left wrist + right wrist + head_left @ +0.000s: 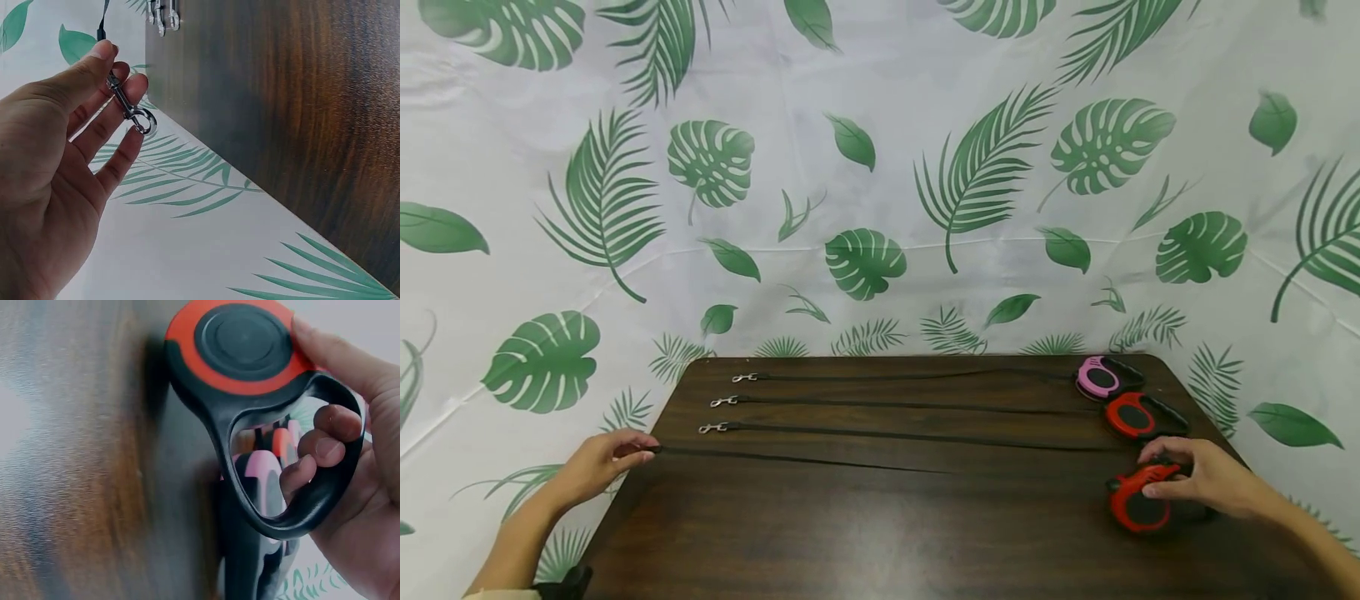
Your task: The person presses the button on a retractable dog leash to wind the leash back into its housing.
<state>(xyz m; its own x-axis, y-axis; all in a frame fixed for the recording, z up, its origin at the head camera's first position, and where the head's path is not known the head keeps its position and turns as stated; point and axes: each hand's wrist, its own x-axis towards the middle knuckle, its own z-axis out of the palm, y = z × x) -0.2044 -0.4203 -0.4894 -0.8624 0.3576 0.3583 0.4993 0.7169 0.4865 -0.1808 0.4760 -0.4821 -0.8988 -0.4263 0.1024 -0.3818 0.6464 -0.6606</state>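
Gripping an unlabelled red leash reel (1138, 498), hands (1206, 479) bare.

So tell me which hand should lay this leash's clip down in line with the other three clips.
Left, probably. The left hand already pinches the metal clip just off the table's left edge. The right hand grips the red leash housing at the far end.

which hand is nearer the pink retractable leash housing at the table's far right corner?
Right. The right hand grips a red and black leash housing two housings nearer than the pink retractable leash housing. The left hand pinches a metal snap clip off the opposite table edge.
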